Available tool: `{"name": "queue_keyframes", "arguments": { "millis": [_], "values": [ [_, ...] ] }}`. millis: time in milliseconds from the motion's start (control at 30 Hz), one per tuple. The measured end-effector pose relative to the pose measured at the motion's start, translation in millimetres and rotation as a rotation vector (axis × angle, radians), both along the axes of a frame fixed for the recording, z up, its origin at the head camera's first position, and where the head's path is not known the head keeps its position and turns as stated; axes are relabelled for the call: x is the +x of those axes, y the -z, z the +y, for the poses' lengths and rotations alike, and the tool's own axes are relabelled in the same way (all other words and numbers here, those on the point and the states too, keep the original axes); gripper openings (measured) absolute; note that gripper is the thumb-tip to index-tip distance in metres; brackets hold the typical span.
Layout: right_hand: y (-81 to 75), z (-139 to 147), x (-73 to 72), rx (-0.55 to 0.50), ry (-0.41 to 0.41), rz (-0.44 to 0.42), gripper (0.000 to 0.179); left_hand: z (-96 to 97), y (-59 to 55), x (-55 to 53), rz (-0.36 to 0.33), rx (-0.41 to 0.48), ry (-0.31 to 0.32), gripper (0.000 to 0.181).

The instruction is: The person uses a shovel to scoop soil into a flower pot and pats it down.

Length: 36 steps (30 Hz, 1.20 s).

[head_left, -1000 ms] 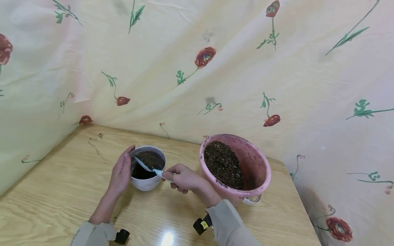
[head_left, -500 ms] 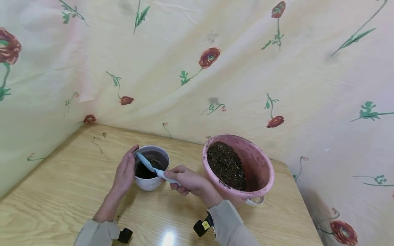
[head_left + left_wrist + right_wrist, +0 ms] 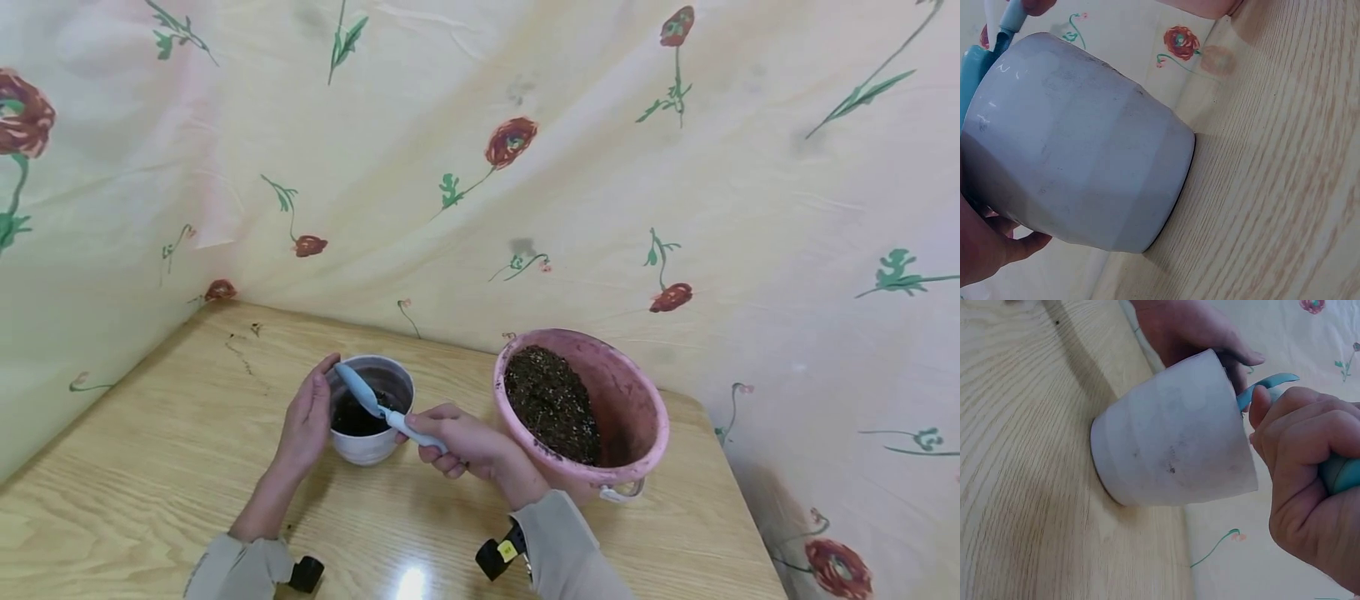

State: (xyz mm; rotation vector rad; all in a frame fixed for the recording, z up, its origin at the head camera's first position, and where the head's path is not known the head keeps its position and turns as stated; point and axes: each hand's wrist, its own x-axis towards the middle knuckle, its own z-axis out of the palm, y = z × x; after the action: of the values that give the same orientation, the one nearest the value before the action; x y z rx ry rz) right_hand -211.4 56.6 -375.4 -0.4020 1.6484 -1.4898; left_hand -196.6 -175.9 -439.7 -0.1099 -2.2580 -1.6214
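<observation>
A white flowerpot (image 3: pixel 365 451) stands upright on the wooden table, with dark soil (image 3: pixel 360 415) low inside it. My right hand (image 3: pixel 465 446) grips the handle of a light-blue hand trowel (image 3: pixel 358 388) at the pot's right side. The trowel's blade slants across the pot's mouth, its tip at the far left rim; in the right wrist view the blade (image 3: pixel 1279 380) sticks out past the rim. My left hand (image 3: pixel 306 417) rests along the pot's left side, fingers extended up to the rim. In the left wrist view the pot's wall (image 3: pixel 1085 144) hides part of that hand.
A pink bucket (image 3: pixel 651 417) with a heap of dark soil (image 3: pixel 551 404) stands right of the pot, its metal-and-white handle (image 3: pixel 621 492) facing me. Crumbs of soil (image 3: pixel 240 354) lie at the back left of the table (image 3: pixel 150 467). Flowered cloth (image 3: pixel 375 167) hangs behind.
The trowel's blade has lifted from the soil up to the pot's rim and turned, with its broad face now showing. The left hand stays on the pot; the view has shifted slightly.
</observation>
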Motion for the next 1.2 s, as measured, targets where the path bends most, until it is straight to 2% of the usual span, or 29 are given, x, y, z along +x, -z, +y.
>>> {"name": "queue_keyframes", "arguments": {
  "millis": [167, 367, 500, 700, 967, 1200],
  "values": [
    [1.5, 1.3, 1.1, -0.062, -0.011, -0.045, 0.041, 0.5, -0.9, 1.8, -0.005, 0.006, 0.005, 0.047],
    [9.2, 4.1, 3.6, -0.175, -0.019, -0.193, 0.031, 2.5, -0.5, 1.9, -0.005, 0.019, 0.022, 0.047],
    [10.0, 5.5, 5.2, -0.214, -0.011, -0.213, 0.031, 3.7, -1.2, 1.6, 0.011, 0.003, 0.014, 0.048],
    [3.2, 6.2, 9.5, -0.184, 0.014, -0.138, 0.033, 4.3, -1.2, 0.4, 0.020, -0.021, 0.015, 0.048],
    [-10.7, 7.4, 17.4, -0.129, 0.068, -0.015, 0.043, 1.7, -5.0, 2.7, 0.024, -0.013, -0.005, 0.048],
    [-27.7, 10.3, 25.9, -0.103, 0.108, 0.039, 0.041, -4.1, -4.8, 4.0, 0.026, 0.006, -0.023, 0.051]
  ]
}}
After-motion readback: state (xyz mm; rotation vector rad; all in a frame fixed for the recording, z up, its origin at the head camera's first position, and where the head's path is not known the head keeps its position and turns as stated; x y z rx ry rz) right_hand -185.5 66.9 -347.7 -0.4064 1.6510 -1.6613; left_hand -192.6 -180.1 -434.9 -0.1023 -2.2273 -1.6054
